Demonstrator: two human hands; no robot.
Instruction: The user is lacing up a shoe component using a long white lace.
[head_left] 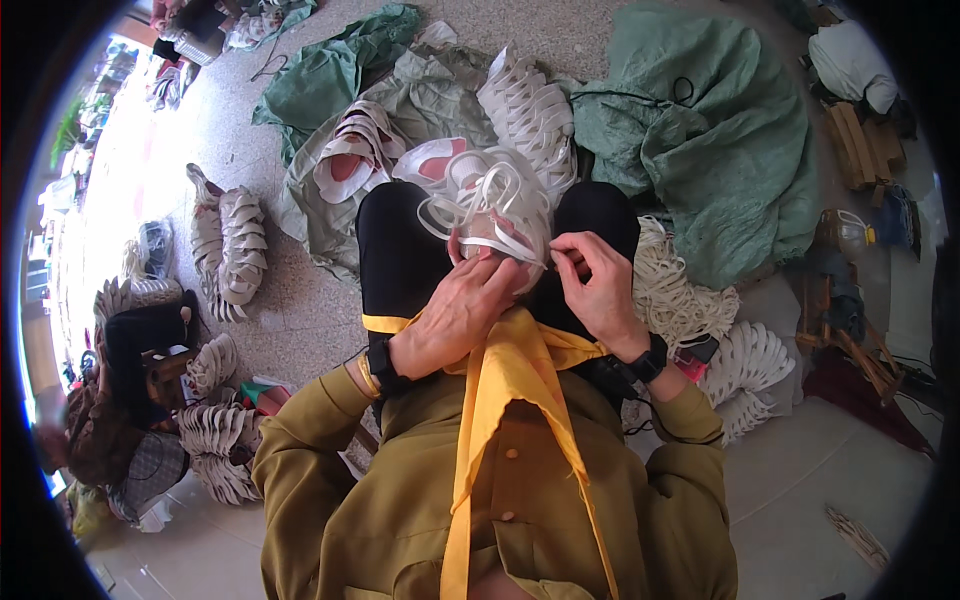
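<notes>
Between my knees is a white shoe upper (533,205) with a pinkish lining, long loops of white lace (492,212) piled over it. My left hand (462,303) wraps the near end of the upper, its fingers curled up against the pink part. Just to the right, my right hand (597,290) is closed in a pinch beside the upper's edge, where a strand of lace runs toward the fingertips. What exactly sits between those fingertips is too small to make out. A yellow cloth (500,385) hangs over my front below the hands.
More white uppers with pink insides (352,160) lie on a pale green sheet ahead, beside a stacked row of uppers (530,115). A green sack (700,140) lies to the far right, above a heap of white laces (675,270). Bundled uppers (240,245) rest on the left floor.
</notes>
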